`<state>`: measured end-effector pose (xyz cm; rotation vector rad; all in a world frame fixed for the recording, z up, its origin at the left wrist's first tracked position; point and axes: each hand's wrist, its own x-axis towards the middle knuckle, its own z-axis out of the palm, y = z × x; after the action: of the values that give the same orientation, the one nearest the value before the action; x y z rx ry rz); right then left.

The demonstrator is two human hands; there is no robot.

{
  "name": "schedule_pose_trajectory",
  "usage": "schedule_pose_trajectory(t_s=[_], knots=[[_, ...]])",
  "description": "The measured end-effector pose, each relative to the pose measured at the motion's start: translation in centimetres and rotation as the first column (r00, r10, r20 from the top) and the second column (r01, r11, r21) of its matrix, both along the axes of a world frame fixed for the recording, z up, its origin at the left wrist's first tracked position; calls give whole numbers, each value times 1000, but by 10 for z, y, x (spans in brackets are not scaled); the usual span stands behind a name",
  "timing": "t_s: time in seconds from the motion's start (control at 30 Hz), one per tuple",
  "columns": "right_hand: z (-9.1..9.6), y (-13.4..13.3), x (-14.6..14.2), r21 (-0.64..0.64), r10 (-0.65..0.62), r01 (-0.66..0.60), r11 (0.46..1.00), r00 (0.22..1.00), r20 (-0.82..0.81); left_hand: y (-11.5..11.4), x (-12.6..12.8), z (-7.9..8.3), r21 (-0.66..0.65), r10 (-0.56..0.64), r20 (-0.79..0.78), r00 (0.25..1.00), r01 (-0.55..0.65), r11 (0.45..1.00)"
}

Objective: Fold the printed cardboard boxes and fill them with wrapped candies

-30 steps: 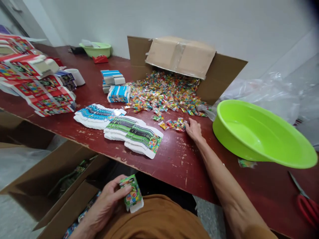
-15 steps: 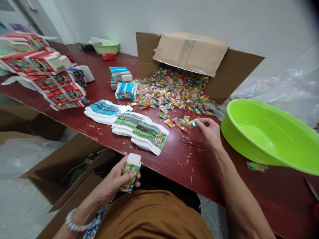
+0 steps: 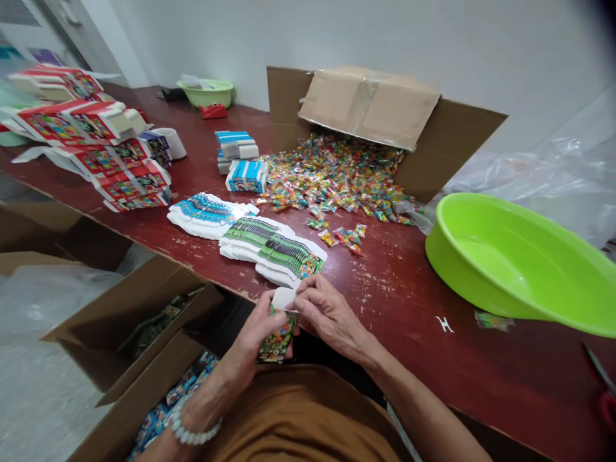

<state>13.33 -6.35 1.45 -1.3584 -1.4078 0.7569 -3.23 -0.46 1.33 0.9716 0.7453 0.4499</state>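
Low over the table's front edge, my left hand is wrapped round a small green printed carton, its white top flap raised. My right hand is at the carton's top with thumb and fingers pinched together against the flap; whatever is between the fingertips is hidden. Just beyond lies a fanned row of flat green cartons, beside a row of blue ones. Several small wrapped candy packets lie apart from the big candy heap.
The heap spills from a tipped cardboard box. A lime-green basin stands right, with scissors nearer me. Taped red carton bundles are stacked left. Open cardboard boxes sit below the table edge. A white scrap lies near the basin.
My right hand has moved from the loose candy packets, where it pinched one, left and down to the carton. My left hand has raised the carton slightly rightward. The white scrap is now uncovered.
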Motion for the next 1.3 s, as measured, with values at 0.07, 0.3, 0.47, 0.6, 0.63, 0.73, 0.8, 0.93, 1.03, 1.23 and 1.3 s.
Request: schedule_pose_trajectory(t_s=[0.07,0.3,0.47,0.6,0.63,0.73,0.8,0.93,1.03,1.23,1.3], knots=[[-5,1,0,-80,-52,36,996,978,-203,0,1,2,-120,31,-5,1000,-31,992],[-16,5,-13,-125,-27,-6,992,965,-259,-1,3,-6,67,125,-23,992,-124,990],[-14,1,-10,91,16,-5,996,993,-119,1,3,-2,-269,40,93,995,-14,963],[-11,2,-11,-77,36,-59,995,961,-275,1,5,-2,-308,59,104,993,-24,951],[-11,3,-12,-126,4,-48,991,945,-327,1,6,-3,-282,74,90,993,-46,958],[-12,9,-16,-185,-18,-69,980,901,-434,-1,7,-7,-219,92,67,993,-75,973],[-13,12,-17,-170,4,-96,981,882,-472,-1,8,-9,-210,92,57,994,-78,974],[-11,11,-13,-135,60,-136,981,888,-457,0,7,-9,-248,101,-20,995,-103,963],[-11,7,-10,-57,130,-158,986,935,-331,2,6,-7,-280,147,-1,989,-142,950],[-27,5,-27,110,51,-37,993,989,-136,1,13,-10,-217,228,84,970,-205,954],[-30,6,-28,107,40,-27,994,992,-122,8,6,-9,-132,244,48,968,-236,963]])
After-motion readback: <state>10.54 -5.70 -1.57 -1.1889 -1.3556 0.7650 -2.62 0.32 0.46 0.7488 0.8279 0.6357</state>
